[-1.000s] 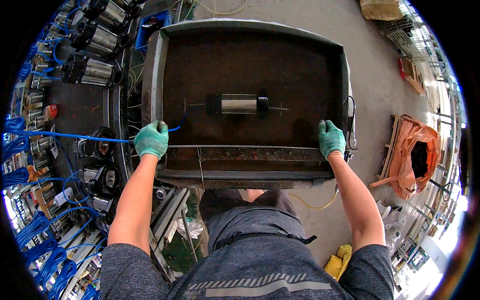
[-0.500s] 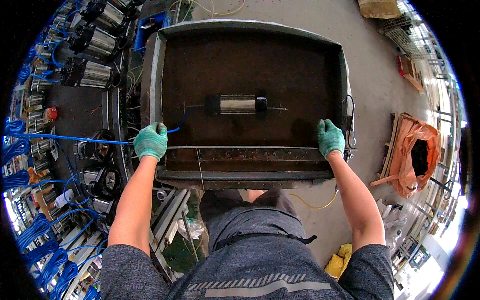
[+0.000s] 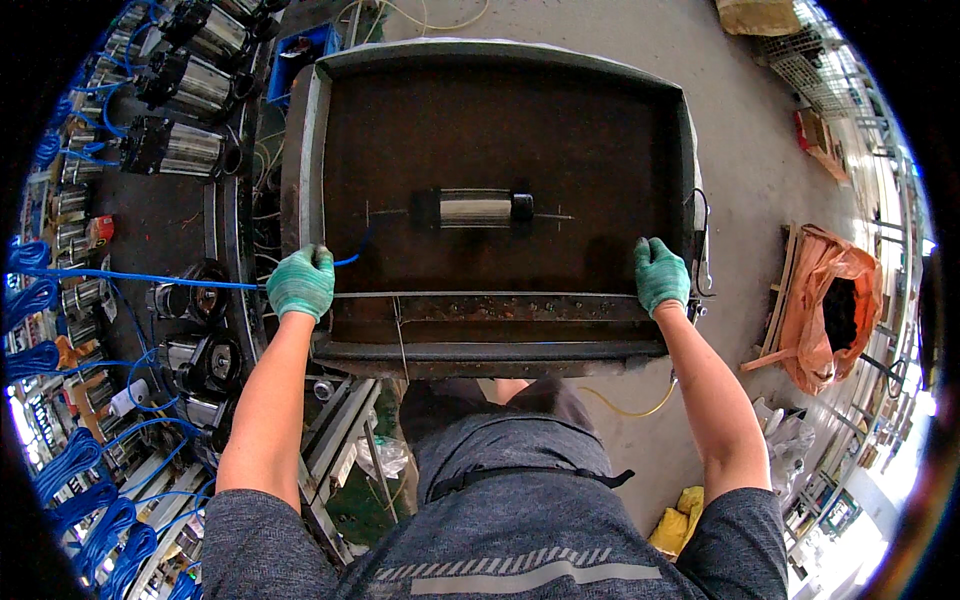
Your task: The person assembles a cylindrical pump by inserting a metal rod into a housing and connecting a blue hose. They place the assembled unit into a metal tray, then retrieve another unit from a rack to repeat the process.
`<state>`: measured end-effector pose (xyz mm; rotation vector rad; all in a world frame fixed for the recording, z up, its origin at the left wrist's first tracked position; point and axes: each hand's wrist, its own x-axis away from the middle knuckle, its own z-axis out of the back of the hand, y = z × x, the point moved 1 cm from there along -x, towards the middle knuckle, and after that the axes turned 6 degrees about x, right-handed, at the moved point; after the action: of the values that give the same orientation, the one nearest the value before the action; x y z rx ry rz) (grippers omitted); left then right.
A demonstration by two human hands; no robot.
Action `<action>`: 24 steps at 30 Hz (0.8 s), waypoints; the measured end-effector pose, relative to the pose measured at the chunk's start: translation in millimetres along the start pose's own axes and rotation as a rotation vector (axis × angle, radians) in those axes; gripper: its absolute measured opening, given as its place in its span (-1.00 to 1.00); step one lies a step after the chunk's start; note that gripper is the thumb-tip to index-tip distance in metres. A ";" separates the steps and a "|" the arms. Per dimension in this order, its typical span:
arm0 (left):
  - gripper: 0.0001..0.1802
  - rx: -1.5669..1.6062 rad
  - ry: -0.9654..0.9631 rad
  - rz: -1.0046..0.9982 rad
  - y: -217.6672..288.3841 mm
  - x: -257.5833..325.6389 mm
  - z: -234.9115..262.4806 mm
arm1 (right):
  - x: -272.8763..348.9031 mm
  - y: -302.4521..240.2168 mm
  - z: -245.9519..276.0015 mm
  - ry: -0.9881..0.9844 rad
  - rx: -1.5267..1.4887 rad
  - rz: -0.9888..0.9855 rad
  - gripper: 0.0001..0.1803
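Observation:
A dark rectangular metal tank (image 3: 495, 352) stands in front of me. What looks like dark liquid fills it, and a silver cylindrical motor with black ends (image 3: 475, 208) lies across its middle. My left hand (image 3: 302, 283), in a green knit glove, is closed at the near left corner on the tank's edge. A blue cable (image 3: 180, 278) runs in from the left, passes under that hand and comes out inside the tank. At the near right corner my right hand (image 3: 662, 275), gloved alike, is closed over the edge too. The fingertips of both hands are hidden.
On the left, several silver motors (image 3: 195, 150) and coils of blue cable (image 3: 68, 462) crowd a bench. To the right, an open orange sack (image 3: 815, 310) with black contents rests by a wooden pallet. A yellow bag (image 3: 680, 520) lies near my right elbow. A yellow hose (image 3: 630, 414) hangs below the tank.

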<state>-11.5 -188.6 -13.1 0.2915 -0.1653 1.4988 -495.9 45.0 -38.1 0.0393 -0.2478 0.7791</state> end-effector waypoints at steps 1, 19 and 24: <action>-0.55 0.002 -0.001 -0.001 -1.0 -0.3 -0.6 | -0.2 -0.4 0.6 -0.011 0.006 0.002 -0.52; -0.54 0.003 0.017 -0.013 -0.8 -0.1 -0.9 | 0.0 -0.5 1.2 -0.007 -0.006 0.001 -0.53; -0.56 0.019 0.012 -0.012 -3.7 -1.7 -4.3 | 0.4 0.2 -0.7 0.022 -0.015 0.004 -0.53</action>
<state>-8.2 -189.1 -18.0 0.2983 -0.1392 1.4912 -495.6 45.5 -38.7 0.0162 -0.2333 0.7808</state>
